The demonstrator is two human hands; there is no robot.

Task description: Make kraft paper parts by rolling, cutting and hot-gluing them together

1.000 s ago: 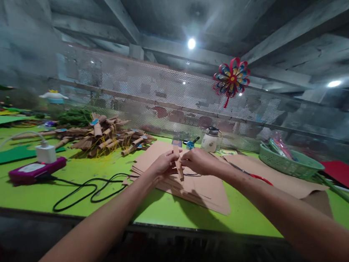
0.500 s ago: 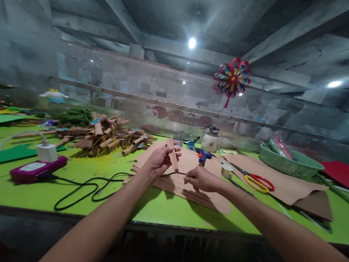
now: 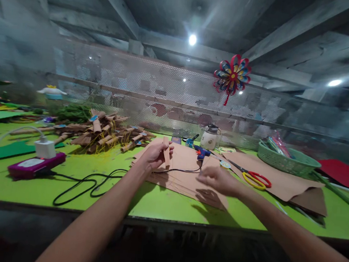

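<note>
My left hand [image 3: 155,155] is closed on a narrow folded strip of brown kraft paper [image 3: 167,152], held nearly upright above a stack of brown paper sheets [image 3: 184,184]. My right hand [image 3: 219,180] hovers over the right side of the stack, its fingers loosely bent and apart, slightly blurred, with nothing visible in them. Beyond it a blue hot glue gun [image 3: 202,152] rests at the back of the sheets. A black cord [image 3: 179,170] runs from the gun across the paper, passing between my hands.
Scissors [image 3: 255,180] with red and yellow handles lie on brown paper at right, before a green basket [image 3: 287,160]. A pile of rolled paper pieces [image 3: 105,133] with yellow string is at back left. A purple power strip [image 3: 36,165] and looped cord occupy the left front.
My right hand has moved right, away from the left hand, and its fingers have loosened. The paper strip in my left hand has shifted slightly left and stands more upright.
</note>
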